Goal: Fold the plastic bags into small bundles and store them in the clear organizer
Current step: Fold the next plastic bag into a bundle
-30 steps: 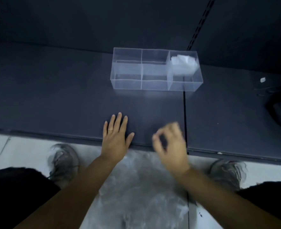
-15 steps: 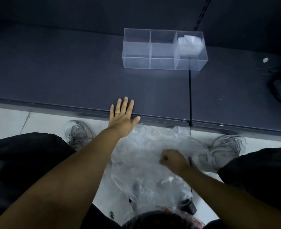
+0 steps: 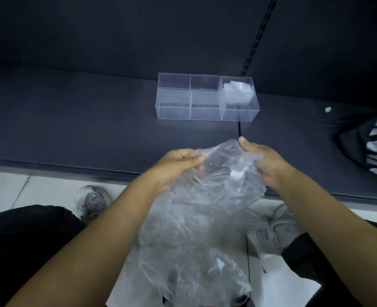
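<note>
Shop aisle, seen at a low display shelf.
The dark shelf (image 3: 72, 120) is a long flat deck with a front lip, backed by a plain dark panel (image 3: 116, 29). A slotted upright (image 3: 257, 41), the kind that takes shelf brackets, runs up between two panel sections, and a seam (image 3: 239, 127) splits the deck below it. Pale floor tiles (image 3: 17, 191) lie beneath. An organizer (image 3: 205, 111) stands on the shelf.
</note>
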